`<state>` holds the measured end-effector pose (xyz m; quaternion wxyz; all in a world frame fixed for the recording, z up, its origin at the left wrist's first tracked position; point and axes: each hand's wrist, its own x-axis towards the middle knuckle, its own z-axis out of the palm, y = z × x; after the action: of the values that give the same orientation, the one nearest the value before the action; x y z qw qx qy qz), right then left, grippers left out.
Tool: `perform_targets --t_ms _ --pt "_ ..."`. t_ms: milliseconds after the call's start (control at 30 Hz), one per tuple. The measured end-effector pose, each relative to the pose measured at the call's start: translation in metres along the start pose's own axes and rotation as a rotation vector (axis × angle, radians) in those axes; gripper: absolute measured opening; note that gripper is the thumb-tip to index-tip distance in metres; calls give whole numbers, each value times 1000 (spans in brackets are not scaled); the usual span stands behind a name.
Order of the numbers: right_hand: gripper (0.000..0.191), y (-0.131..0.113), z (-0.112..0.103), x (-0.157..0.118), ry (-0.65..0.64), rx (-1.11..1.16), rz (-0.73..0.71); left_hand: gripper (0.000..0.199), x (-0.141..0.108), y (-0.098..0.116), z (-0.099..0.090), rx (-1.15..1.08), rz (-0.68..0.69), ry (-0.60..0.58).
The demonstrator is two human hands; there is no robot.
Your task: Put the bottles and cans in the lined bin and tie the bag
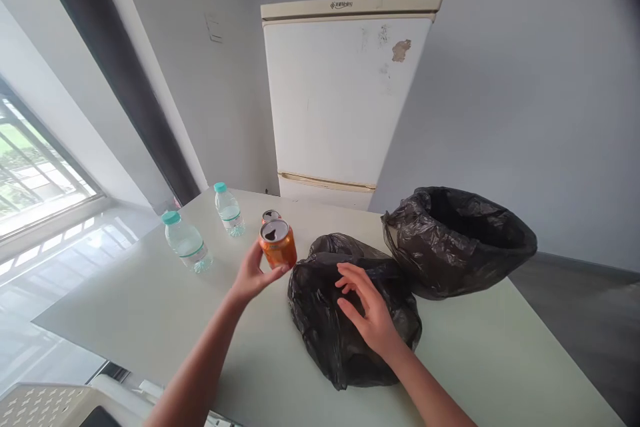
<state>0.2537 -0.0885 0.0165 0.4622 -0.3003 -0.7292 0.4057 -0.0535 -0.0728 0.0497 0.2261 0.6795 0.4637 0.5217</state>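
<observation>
My left hand (257, 276) grips an orange drink can (280, 250), its opened top facing up, just left of a black plastic bag (325, 327). Behind it a second can (271, 215) shows only its opened top and a bit of orange side. Over the black bag hovers my right hand (365, 310), fingers apart and curved, with nothing in it. I cannot tell whether it touches the plastic. The bag lies crumpled on the pale table (465, 340).
Two clear bottles with teal caps, a nearer bottle (189, 243) and a farther bottle (230, 212), stand at the left. At the right is a bin-shaped black bag (445, 253) with a wide mouth. A white fridge (345, 100) stands beyond the table.
</observation>
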Motion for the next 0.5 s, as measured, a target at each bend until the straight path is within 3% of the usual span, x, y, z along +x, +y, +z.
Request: perform_targets --t_ms 67,233,333,500 --pt "33 9 -3 1 7 -199 -35 59 -5 -10 -16 199 -170 45" --pt "20 19 -7 4 158 -549 -125 57 -29 -43 -35 407 -552 163" --pt "20 13 -10 6 254 -731 -131 54 -34 -50 -39 512 -623 259" --pt "53 10 -24 10 285 -1017 -31 56 -42 -44 -42 490 -640 236"
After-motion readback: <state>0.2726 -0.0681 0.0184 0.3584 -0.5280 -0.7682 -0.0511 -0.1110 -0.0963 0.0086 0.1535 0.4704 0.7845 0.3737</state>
